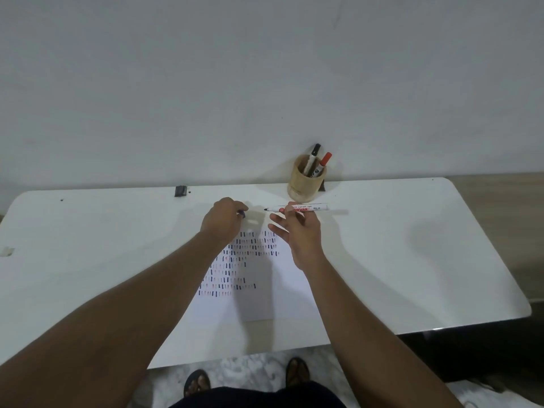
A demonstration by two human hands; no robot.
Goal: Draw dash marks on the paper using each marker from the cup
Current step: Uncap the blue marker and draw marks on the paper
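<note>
Pinching an uncapped marker (pixel 297 208) level, the right hand (pixel 297 234) grip hovers above paper (pixel 265 290).

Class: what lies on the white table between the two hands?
Head view: only bare tabletop between left hand, closed on a dark cap, and right hand holding an uncapped white marker.

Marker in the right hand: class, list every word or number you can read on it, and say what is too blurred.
"OWMAN" in red on the marker barrel; its start is hidden by the right hand.
"BG-12", roughly, beside it.
Small line above: mostly blurred.
Cup markers: unreadable.
</note>
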